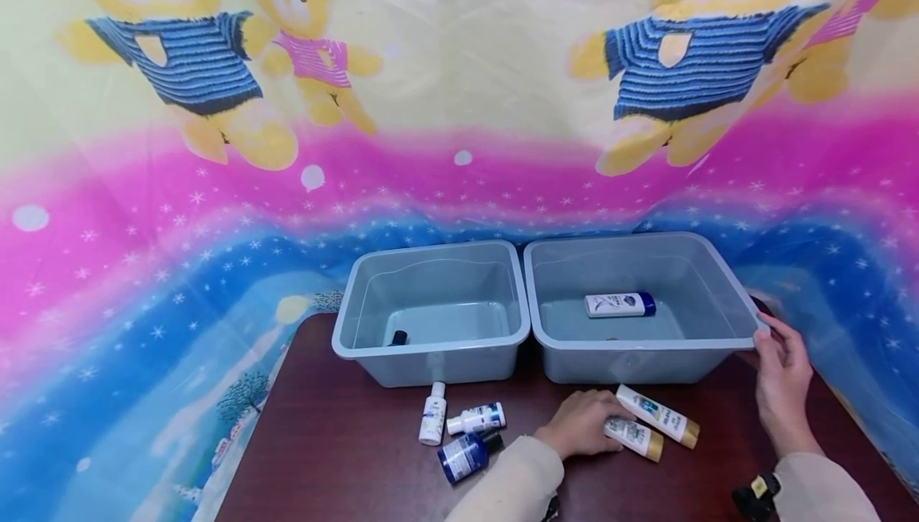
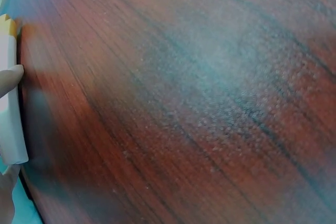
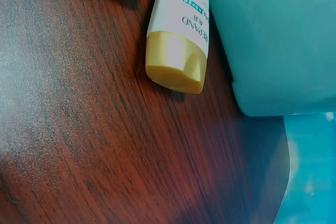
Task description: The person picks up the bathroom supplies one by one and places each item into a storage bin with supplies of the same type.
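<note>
My left hand (image 1: 585,424) grips the left end of a white tube with a gold cap (image 1: 633,437) lying on the table. In the left wrist view, a fingertip (image 2: 11,78) lies against the side of this tube (image 2: 9,121); most of the hand is out of frame. Just behind lies a second, longer white tube with a gold cap (image 1: 657,415), also seen in the right wrist view (image 3: 178,45). At the near right corner of the right grey bin (image 1: 639,358), my right hand (image 1: 786,382) pinches the rim. That hand is outside the right wrist view.
A white bottle with a dark blue cap (image 1: 619,304) lies in the right bin. The left grey bin (image 1: 438,362) adjoins it and holds a small black-capped item (image 1: 399,338). Left of my left hand are two white bottles (image 1: 433,418) (image 1: 477,418) and a blue bottle (image 1: 463,456).
</note>
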`<act>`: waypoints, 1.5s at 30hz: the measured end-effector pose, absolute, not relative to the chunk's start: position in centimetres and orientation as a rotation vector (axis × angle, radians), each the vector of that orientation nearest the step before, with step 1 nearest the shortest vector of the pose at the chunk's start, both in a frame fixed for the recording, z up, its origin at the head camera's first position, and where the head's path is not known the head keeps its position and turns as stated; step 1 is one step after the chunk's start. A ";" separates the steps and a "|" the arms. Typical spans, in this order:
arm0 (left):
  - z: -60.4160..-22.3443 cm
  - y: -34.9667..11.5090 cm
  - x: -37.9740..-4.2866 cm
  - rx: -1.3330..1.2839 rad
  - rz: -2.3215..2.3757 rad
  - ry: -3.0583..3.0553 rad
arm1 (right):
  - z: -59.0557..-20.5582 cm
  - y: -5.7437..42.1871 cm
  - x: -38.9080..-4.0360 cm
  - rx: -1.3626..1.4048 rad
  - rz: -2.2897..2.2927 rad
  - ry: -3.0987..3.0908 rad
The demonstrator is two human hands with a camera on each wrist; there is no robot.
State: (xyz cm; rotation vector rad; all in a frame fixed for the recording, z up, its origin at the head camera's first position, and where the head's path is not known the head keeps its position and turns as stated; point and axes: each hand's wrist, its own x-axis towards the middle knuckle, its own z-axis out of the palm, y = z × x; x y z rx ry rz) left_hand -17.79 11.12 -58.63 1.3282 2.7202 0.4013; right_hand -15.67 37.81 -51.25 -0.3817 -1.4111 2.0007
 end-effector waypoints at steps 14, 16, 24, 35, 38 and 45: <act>-58.9 11.2 -17.5 1.286 0.403 2.731 | -51.5 38.0 -15.8 -0.401 2.012 -1.397; -58.8 11.2 -17.5 1.283 0.406 2.726 | -51.4 38.0 -15.8 -0.400 2.010 -1.396; -58.6 10.9 -17.2 1.334 0.409 2.753 | -51.3 37.8 -15.8 -0.433 1.957 -1.438; -56.9 10.4 -16.7 1.421 0.439 2.780 | -51.5 37.9 -15.8 -0.455 1.953 -1.434; -56.4 10.4 -16.4 1.442 0.437 2.801 | -51.5 37.9 -15.8 -0.452 1.956 -1.432; -55.1 10.3 -16.0 1.451 0.477 2.811 | -51.3 37.9 -15.9 -0.426 1.986 -1.406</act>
